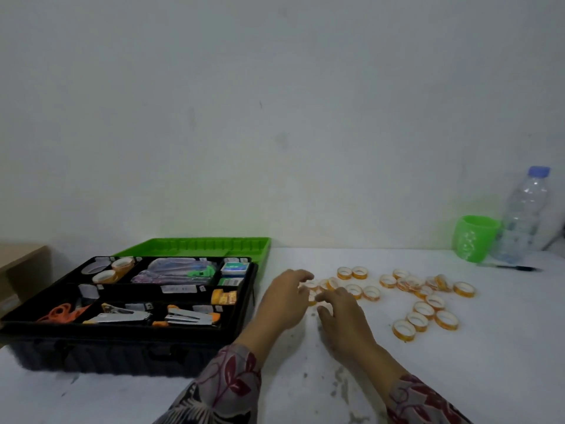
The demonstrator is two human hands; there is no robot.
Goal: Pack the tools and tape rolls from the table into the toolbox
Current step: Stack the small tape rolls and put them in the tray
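So the white table (458,377) takes up the whole lower part of the shot. The black toolbox (91,359) sits at its left edge with its green lid (195,246) flipped open toward the back edge. Over at the far right corner there's a clear water bottle (522,215) with a blue cap, and a green cup (474,238) just beside it.

Both hands are out over the middle of the table, just right of the toolbox. The left hand (286,301) has its fingers curved down over the nearest rolls, and the right hand (344,319) is right next to it, fingertips bent down onto the same little cluster. It's too blurry to tell if either grip actually has a roll pinched or is only touching.

The loose tape rolls (423,309) – orange-rimmed, lots of them – are scattered from the hands out toward the right edge. A few more rolls (122,264) already sit in the toolbox's back left compartment. Two staplers (122,316) lie in the front compartments, with orange scissors (61,312) at the front left. A dark pen (516,267) lies near the bottle.
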